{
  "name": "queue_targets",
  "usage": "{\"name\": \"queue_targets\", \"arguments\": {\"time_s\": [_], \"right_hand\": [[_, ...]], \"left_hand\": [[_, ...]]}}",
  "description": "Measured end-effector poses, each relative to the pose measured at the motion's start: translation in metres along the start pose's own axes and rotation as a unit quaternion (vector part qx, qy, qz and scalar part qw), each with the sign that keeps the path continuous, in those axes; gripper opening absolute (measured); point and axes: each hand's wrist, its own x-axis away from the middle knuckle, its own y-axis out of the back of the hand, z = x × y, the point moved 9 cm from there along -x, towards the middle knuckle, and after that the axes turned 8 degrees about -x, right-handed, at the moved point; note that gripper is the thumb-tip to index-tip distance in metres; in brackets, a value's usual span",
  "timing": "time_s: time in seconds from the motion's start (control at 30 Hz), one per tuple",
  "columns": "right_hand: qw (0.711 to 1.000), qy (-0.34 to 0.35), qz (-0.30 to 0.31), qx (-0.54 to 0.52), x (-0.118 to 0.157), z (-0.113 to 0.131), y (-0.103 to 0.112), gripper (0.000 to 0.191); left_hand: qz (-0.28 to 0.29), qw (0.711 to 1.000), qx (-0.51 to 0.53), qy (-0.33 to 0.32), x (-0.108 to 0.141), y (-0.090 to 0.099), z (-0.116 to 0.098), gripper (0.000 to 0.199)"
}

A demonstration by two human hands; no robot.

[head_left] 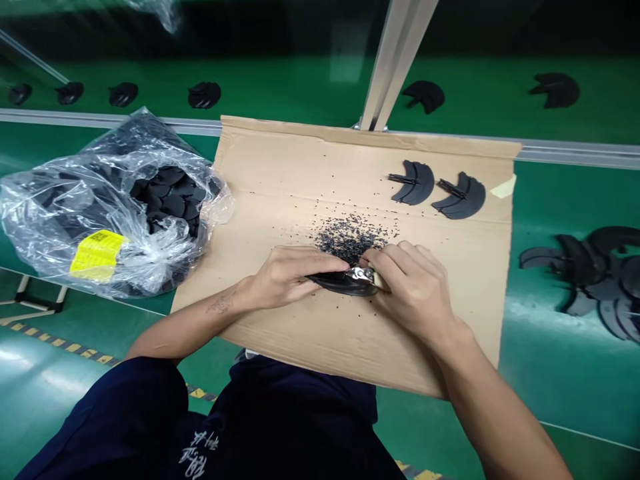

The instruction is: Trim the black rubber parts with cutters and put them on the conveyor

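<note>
My left hand (287, 275) is closed on a curved black plastic part (345, 285), held low over the cardboard sheet (300, 333). In my right hand (413, 277) is a pair of nippers (361, 273) with a metal head and pale grips, its jaws at the upper edge of that part. Just beyond both hands lies a heap of small black scraps (353, 237), with loose bits scattered around it. Two black curved parts with stems, a left one (417, 182) and a right one (463, 197), rest on the cardboard's far right.
At left, a clear plastic bag (60, 200) with a yellow label (97, 255) holds many black pieces (173, 193). More curved black parts (600, 273) are piled at right. A metal post (395, 67) rises behind the cardboard. Single black parts sit along the green belt (300, 87).
</note>
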Motion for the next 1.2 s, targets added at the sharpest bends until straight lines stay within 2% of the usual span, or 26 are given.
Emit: {"name": "queue_targets", "arguments": {"time_s": [0.17,0.3,0.47,0.57,0.67,0.8,1.0,1.2], "right_hand": [[0.999,0.017,-0.008,0.036,0.000,0.007,0.003,0.017],[0.998,0.010,0.019,0.055,-0.001,0.010,-0.001,0.021],[0.998,-0.025,0.053,0.013,0.004,0.004,-0.010,0.025],[0.998,-0.055,0.035,-0.005,0.006,-0.005,-0.009,0.023],[0.997,-0.071,0.019,0.036,0.006,-0.015,-0.005,0.021],[0.994,-0.048,0.024,0.099,0.003,-0.014,-0.003,0.023],[0.994,-0.026,0.035,0.099,0.001,-0.005,-0.006,0.031],[0.996,-0.060,-0.002,0.065,0.004,-0.020,0.003,0.026]], "left_hand": [[-0.001,1.000,0.000,-0.025,0.002,-0.001,-0.004,0.033],[-0.009,0.999,-0.003,-0.033,0.005,-0.001,-0.004,0.036],[-0.011,0.999,-0.025,-0.041,0.006,-0.001,-0.003,0.041],[-0.012,0.996,-0.074,-0.049,0.003,0.001,-0.007,0.040],[0.002,0.988,-0.138,-0.062,0.000,0.000,-0.013,0.039],[0.024,0.978,-0.197,-0.067,0.000,-0.003,-0.016,0.042],[0.052,0.969,-0.231,-0.066,0.002,-0.009,-0.016,0.041],[0.049,0.968,-0.241,-0.039,0.004,-0.007,-0.008,0.054]]}}
